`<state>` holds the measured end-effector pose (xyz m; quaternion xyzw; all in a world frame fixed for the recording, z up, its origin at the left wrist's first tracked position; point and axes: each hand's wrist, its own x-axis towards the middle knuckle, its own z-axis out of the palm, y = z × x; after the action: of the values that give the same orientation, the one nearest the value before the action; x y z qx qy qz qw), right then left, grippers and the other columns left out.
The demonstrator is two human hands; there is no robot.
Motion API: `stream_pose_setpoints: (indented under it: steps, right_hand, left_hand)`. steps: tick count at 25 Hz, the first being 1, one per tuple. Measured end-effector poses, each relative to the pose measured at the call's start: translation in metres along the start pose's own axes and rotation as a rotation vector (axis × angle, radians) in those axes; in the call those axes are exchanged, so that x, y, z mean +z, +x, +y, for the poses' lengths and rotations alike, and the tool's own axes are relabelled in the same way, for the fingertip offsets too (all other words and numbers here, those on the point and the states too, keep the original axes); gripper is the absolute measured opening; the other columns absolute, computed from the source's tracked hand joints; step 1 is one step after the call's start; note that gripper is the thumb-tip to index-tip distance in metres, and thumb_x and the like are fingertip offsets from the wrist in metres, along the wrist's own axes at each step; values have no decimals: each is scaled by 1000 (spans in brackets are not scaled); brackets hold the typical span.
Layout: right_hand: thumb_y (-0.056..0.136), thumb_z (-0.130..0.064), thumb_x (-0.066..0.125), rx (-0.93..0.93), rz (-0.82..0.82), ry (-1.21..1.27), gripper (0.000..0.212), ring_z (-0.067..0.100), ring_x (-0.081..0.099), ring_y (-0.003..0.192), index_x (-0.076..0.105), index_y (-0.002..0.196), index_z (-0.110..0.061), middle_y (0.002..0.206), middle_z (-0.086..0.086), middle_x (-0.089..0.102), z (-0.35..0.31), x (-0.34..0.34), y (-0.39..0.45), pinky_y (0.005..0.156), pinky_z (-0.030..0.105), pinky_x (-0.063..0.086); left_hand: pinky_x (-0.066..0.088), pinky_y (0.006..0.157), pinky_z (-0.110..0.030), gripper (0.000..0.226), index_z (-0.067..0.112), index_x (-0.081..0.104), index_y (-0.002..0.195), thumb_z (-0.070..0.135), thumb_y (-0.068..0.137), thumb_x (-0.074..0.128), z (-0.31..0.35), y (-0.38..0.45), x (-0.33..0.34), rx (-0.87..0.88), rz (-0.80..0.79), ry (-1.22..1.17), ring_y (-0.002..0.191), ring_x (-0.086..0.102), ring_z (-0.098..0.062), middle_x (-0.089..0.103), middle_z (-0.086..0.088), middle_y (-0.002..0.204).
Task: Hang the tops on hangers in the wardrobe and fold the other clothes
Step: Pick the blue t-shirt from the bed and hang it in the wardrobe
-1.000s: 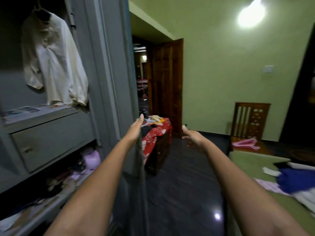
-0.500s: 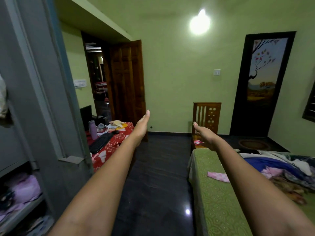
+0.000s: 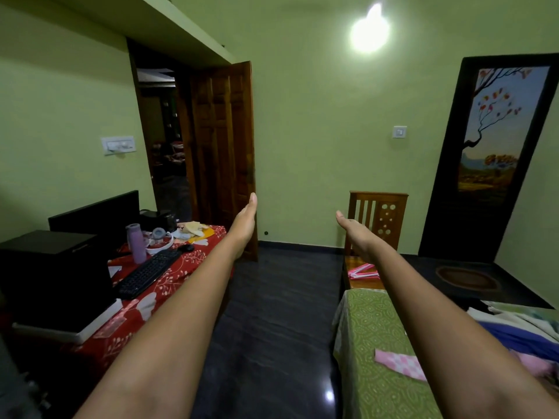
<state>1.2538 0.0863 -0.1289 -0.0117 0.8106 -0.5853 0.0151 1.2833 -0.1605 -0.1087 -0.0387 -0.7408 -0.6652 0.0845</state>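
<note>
Clothes (image 3: 520,337) lie heaped on the bed (image 3: 378,373) at the near right, and the frame's edge cuts most of the heap away: I make out a deep blue fold, something white above it, pink below, all soft and rumpled, but not which pieces are tops. Apart from the heap, a small pink checked cloth (image 3: 399,362) lies flat on the bed's green patterned cover, its far end hidden behind my right forearm. The wardrobe does not show.

My left hand (image 3: 245,220) and my right hand (image 3: 355,234) are both stretched out ahead of me at about the same height, well apart, holding nothing. The left hand's fingers (image 3: 252,201) are straight and pressed together, seen edge-on. The right hand's fingers lie straight too, though from behind I cannot see how far they spread.

Past the bed's far end stands a wooden chair (image 3: 378,219) with a slatted, hole-pierced back; something pink and white striped (image 3: 361,271) rests on its seat, too small to name.

At the left, a worktop (image 3: 169,279) under a red flowered cloth carries a black keyboard (image 3: 148,272), a lilac bottle (image 3: 135,243), a white bowl (image 3: 160,244) of small unclear things, and dark boxy shapes I cannot identify. Between the two sides runs a dark glossy floor (image 3: 272,313). Far off, a brown panelled door (image 3: 223,152) stands open onto a dim room.
</note>
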Motion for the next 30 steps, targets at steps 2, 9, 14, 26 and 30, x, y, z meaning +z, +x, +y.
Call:
stream_pose_setpoints:
  steps: [2, 9, 14, 26, 30]
  right_hand:
    - [83, -76, 35, 22, 0, 8, 94, 28, 18, 145, 19, 151, -12, 158, 7, 19, 12, 3, 49, 118, 49, 14]
    - [90, -69, 34, 28, 40, 0, 85, 32, 12, 146, 11, 154, -17, 160, 8, 11, -13, -7, 239, 116, 50, 13]
    - [87, -72, 36, 12, 119, 70, 88, 30, 11, 146, 10, 154, -20, 160, 7, 12, -20, -23, 363, 117, 50, 12]
    - [88, -73, 31, 13, 327, 30, 85, 32, 10, 146, 9, 154, -25, 161, 4, 7, 18, -184, 579, 114, 54, 13]
    - [81, -79, 35, 45, 503, 110, 93, 25, 8, 147, 9, 154, -26, 161, 2, 7, 46, -283, 597, 117, 48, 10]
  left_hand:
    - [17, 117, -37, 69, 19, 17, 152, 61, 97, 18, -15, 42, 3, -23, 17, 22, 145, 20, -20, 22, -3, 157]
    - [18, 115, -36, 64, 17, 17, 152, 54, 100, 17, -19, 234, 3, 45, -1, 5, 145, 20, -23, 22, -3, 157]
    - [11, 119, -43, 83, 24, 20, 152, 75, 87, 21, -28, 381, 17, 41, 2, 39, 146, 15, -21, 18, 1, 159]
    - [13, 118, -40, 69, 25, 15, 152, 63, 95, 22, -56, 650, 217, 109, -266, -60, 146, 14, -14, 17, 2, 159]
    - [13, 119, -43, 77, 24, 20, 152, 71, 90, 22, -53, 713, 330, 89, -423, -126, 146, 16, -18, 21, 3, 158]
